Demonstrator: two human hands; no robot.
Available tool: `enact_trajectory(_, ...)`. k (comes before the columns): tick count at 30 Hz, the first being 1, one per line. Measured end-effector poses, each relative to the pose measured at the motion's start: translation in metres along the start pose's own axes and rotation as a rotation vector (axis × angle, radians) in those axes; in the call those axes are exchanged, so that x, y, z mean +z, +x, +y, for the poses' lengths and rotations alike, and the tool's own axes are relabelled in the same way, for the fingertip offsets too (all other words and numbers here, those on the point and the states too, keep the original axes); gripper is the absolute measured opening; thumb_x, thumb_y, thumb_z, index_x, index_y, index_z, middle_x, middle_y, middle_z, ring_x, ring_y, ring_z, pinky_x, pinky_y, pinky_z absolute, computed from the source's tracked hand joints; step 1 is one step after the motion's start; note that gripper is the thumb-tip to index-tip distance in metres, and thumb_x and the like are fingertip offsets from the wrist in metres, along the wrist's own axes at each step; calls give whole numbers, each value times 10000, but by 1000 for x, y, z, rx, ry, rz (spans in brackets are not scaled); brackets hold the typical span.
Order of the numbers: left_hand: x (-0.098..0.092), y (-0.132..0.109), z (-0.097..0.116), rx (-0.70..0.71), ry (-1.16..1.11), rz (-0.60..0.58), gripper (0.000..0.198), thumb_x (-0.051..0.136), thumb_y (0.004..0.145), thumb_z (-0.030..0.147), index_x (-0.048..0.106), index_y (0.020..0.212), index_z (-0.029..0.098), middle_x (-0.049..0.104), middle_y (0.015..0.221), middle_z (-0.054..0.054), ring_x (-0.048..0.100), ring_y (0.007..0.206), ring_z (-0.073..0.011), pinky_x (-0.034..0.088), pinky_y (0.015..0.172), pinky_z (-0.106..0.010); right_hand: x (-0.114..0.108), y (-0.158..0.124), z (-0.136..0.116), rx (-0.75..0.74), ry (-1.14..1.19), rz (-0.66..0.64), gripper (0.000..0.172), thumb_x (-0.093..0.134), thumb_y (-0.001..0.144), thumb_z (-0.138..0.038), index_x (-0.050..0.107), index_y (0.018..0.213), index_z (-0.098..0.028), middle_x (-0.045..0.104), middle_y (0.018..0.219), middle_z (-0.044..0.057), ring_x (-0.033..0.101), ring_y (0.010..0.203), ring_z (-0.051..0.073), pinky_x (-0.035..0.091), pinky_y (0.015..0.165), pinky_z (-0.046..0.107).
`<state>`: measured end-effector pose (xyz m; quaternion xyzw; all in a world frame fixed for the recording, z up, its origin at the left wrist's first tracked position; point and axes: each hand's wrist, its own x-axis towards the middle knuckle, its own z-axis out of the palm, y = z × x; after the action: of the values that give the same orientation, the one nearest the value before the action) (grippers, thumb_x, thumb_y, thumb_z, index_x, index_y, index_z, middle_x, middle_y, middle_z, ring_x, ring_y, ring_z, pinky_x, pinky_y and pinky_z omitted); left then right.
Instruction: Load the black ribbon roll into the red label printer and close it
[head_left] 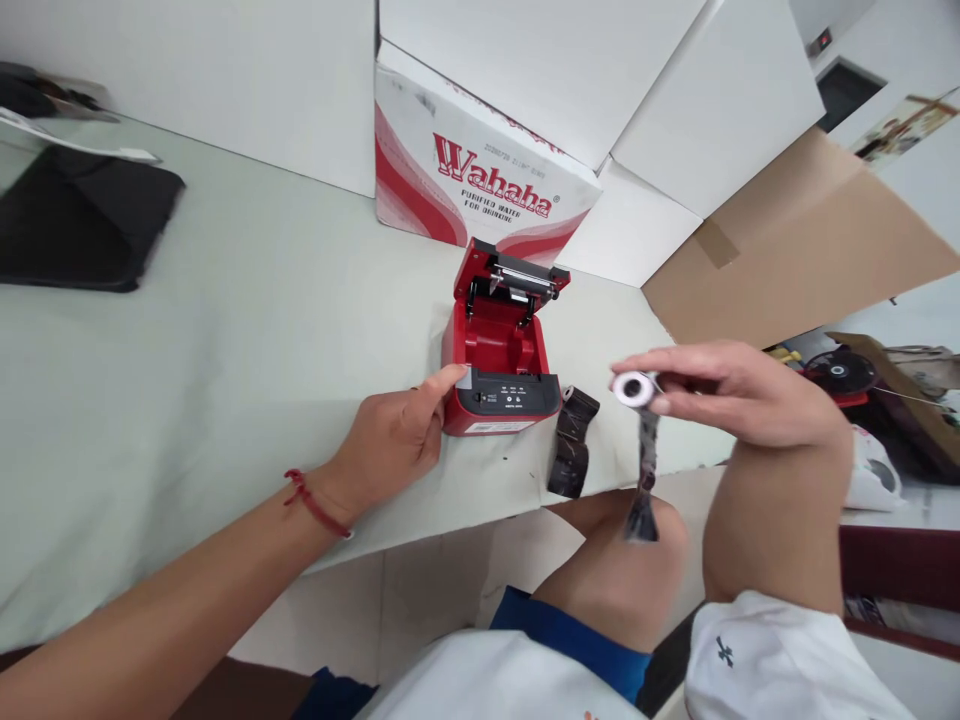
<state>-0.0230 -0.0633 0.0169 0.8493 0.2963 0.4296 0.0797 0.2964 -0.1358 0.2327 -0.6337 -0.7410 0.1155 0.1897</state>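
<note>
A small red printer (501, 350) stands on the pale table with its lid tipped open and its paper bay empty. My left hand (397, 435) rests against the printer's left front corner, thumb on its edge and fingers curled. My right hand (731, 390) hovers to the right of the printer, pinching a small white paper roll (634, 388). A dark printed strip (645, 480) hangs down from that roll. Another curled dark strip (574, 442) lies on the table between the printer and my right hand.
A red-and-white Wahaha carton (480, 175) stands right behind the printer, with white boxes and a brown cardboard flap (795, 240) beside it. A black flat case (75, 215) lies at the far left. The table edge (480, 512) runs just below my hands; clutter sits at the right.
</note>
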Motion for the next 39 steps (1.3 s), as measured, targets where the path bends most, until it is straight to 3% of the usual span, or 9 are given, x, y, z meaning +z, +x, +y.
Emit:
enact_trajectory(1,0,0,0,10,7,0,637,405,909,48,402,1518,237,605,640,69,572,483,-166,420,512,-261,9,15,-11,-42,10,-210,414,789,886,-513,834,1225,-279,787,871,6,669,699,155,567,680,294)
enact_trajectory(3,-1,-1,0,19,33,-11,679,421,886,45,382,1539,227,630,649,59,591,490,-185,414,511,-275,32,48,-31,-86,-1,-350,406,690,959,-349,768,1352,-284,812,1012,-6,698,780,159,581,748,306)
enact_trajectory(7,1,-2,-5,-17,110,-85,683,433,870,48,385,1537,188,695,700,40,667,561,-196,457,558,-270,81,93,-52,-102,-51,-325,419,652,941,-166,755,1345,-204,793,1230,25,724,1044,199,555,983,347)
enact_trajectory(11,5,0,-11,-11,202,-130,628,447,870,77,472,1492,150,722,713,-1,705,610,-217,473,574,-285,111,108,-55,-104,-147,-376,411,650,926,-94,761,1318,-151,785,1274,74,707,1128,224,525,1025,351)
enact_trajectory(20,8,6,-7,-92,245,-268,714,461,851,79,430,1561,138,774,809,-53,754,698,-279,512,620,-334,114,118,-68,-77,-234,-457,370,681,921,-92,780,1277,-104,793,1248,126,717,1116,252,526,993,349)
enact_trajectory(29,8,3,-9,-76,227,-223,690,455,860,83,432,1547,136,759,791,-39,735,664,-267,499,597,-326,123,117,-47,-2,-237,-486,337,703,906,-105,806,1223,-154,814,1179,96,719,1024,227,521,897,323)
enact_trajectory(32,8,0,-8,-52,221,-162,681,466,857,77,456,1534,154,736,762,-20,719,651,-247,483,568,-310,121,115,-42,-1,-249,-480,340,710,889,-90,805,1209,-154,817,1166,90,714,1022,225,513,897,317)
enact_trajectory(35,7,0,-3,-26,200,-10,655,493,838,67,525,1483,174,765,943,-73,752,819,-258,535,615,-323,120,114,-39,-8,-254,-477,310,711,885,-84,808,1170,-158,824,1125,74,718,986,215,511,867,306)
enact_trajectory(39,3,8,7,93,114,197,733,513,818,40,501,1537,187,689,1375,-155,650,1329,-319,585,1038,-462,124,115,-36,-26,-268,-472,297,729,868,-78,821,1131,-183,831,1104,64,725,962,212,511,839,298)
